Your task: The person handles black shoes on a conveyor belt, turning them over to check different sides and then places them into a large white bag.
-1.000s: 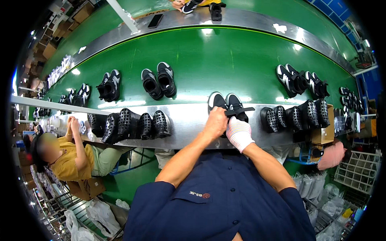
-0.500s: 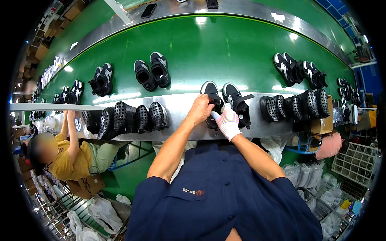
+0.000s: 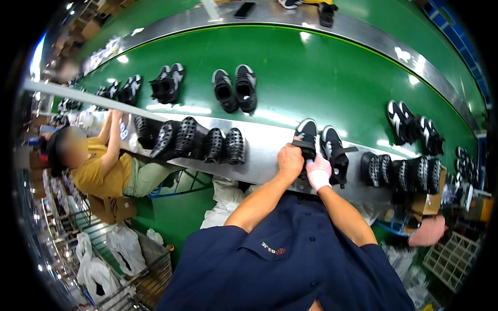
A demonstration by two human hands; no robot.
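Note:
A pair of black and grey sneakers sits on the metal ledge before me, toes pointing away. My bare left hand point(image 3: 290, 160) is closed on the strap point(image 3: 306, 146) of the left sneaker point(image 3: 307, 128), by the shoe's left side. The strap lies across the top of that shoe. My right hand point(image 3: 318, 173), in a pale glove, grips the same sneaker near its opening; its fingertips are partly hidden. Just right of the glove stands the other sneaker point(image 3: 332, 137), its strap point(image 3: 346, 151) sticking out to the right.
Black dotted, boot-shaped forms point(image 3: 236, 146) line the ledge to the left, with more forms point(image 3: 399, 173) to the right. Sneaker pairs point(image 3: 245, 90) stand on the green belt point(image 3: 311, 78). A grey bar point(image 3: 93, 97) crosses at left, near a seated person in yellow point(image 3: 111, 166).
The view has shifted, so the scene sits further right and is tilted. My left hand has the strap across the left sneaker now. My right hand stays at that shoe.

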